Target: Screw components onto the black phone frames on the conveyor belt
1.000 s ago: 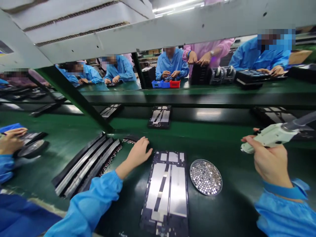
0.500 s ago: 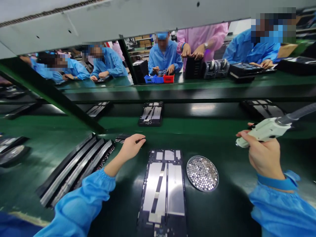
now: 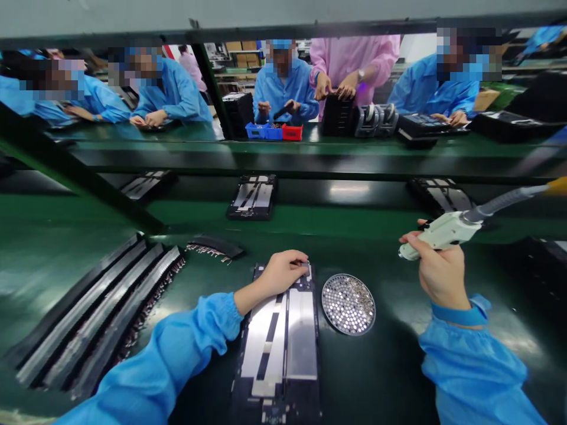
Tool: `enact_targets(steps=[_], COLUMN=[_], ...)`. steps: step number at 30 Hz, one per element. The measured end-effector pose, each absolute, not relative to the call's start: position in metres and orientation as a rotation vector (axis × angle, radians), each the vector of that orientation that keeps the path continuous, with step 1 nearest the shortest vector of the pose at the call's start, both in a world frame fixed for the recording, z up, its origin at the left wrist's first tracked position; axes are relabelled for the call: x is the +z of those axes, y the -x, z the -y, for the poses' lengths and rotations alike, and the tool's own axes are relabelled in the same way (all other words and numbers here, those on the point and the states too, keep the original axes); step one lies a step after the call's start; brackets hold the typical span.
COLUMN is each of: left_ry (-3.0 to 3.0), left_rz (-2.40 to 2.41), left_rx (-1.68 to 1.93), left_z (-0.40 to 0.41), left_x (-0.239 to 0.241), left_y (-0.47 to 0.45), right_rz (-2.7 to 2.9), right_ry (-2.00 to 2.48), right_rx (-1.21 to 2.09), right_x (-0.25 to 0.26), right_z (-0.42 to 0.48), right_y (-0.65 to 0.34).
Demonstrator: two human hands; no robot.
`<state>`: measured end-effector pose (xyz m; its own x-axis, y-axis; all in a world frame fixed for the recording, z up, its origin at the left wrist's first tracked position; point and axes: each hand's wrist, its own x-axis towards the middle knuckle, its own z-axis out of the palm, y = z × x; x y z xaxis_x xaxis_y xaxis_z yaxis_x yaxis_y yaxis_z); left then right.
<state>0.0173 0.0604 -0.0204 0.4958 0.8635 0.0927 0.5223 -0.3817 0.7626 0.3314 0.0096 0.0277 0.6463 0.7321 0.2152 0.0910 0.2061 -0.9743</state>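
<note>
An opened tablet lies in front of me, its silver batteries and black frame showing. Over its top right corner, my left hand is closed in a pinch; whatever sits between the fingertips is too small to make out. My right hand is wrapped around a pale electric screwdriver, held above the bench to the right with its nose pointing left. Between the tablet and that hand lies a round screw tray, its holes dotted with small shiny screws.
Left of the tablet lie several long black strips with small parts along their edges, plus a shorter strip. Other tablets rest on the belt behind. A green post slants at left. Co-workers sit across.
My left hand has moved right, from beside the short strip to the tablet's top right corner. My right hand still grips the screwdriver. The view has shifted slightly.
</note>
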Motion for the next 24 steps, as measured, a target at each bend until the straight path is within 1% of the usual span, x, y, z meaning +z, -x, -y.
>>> enact_targets(steps=[11,14,18,20,24], left_ry=[-2.647,-2.752,-2.970,-2.992,-3.002], left_rz=[-0.722,-0.709,-0.726,-0.785,-0.923], left_rx=[0.416,0.353,0.125,0.076,0.079], left_z=[-0.053,-0.045,-0.044,-0.043,-0.028], left_x=[-0.019,-0.018,-0.012,-0.009,-0.008], left_y=[-0.014,-0.008,-0.001,0.001,-0.002], right_rz=[0.882,0.833,0.803,0.824,0.963], right_ry=[1.340,1.293,1.217,1.190,1.093], right_rx=[0.459,0.394,0.288,0.329,0.556], right_x=[0.017,0.024,0.044,0.055,0.066], right_z=[-0.007,-0.006,-0.003,0.002,0.013], right_y=[-0.332,-0.324,-0.304,-0.291,-0.256])
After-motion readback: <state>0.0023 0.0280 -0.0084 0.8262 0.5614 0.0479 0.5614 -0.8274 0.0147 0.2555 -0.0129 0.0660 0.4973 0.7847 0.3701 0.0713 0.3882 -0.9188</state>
